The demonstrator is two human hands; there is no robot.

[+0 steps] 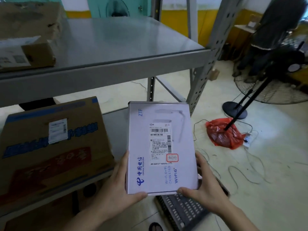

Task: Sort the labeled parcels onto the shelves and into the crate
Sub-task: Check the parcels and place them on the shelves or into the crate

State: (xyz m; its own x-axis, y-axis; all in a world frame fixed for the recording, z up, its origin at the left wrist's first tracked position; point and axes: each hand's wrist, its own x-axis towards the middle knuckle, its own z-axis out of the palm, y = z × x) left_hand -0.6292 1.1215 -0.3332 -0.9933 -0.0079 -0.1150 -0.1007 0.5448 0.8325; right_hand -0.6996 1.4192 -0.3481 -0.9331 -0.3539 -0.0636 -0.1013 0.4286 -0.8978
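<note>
Head view: both hands grasp a white parcel (160, 147) at lower centre, left hand (116, 185) on its left edge, right hand (202, 189) on its lower right corner, shipping label (160, 144) facing up. Below it, a grey crate (181, 212); at left, a brown box (50, 147) on the lower shelf (116, 117)

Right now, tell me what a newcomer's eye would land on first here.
First, the white router box held in the centre by the left hand and right hand, shipping label up. Then the big brown carton with blue and red print on the lower shelf at left, and the red plastic bag on the floor at right by the fan stand.
</note>
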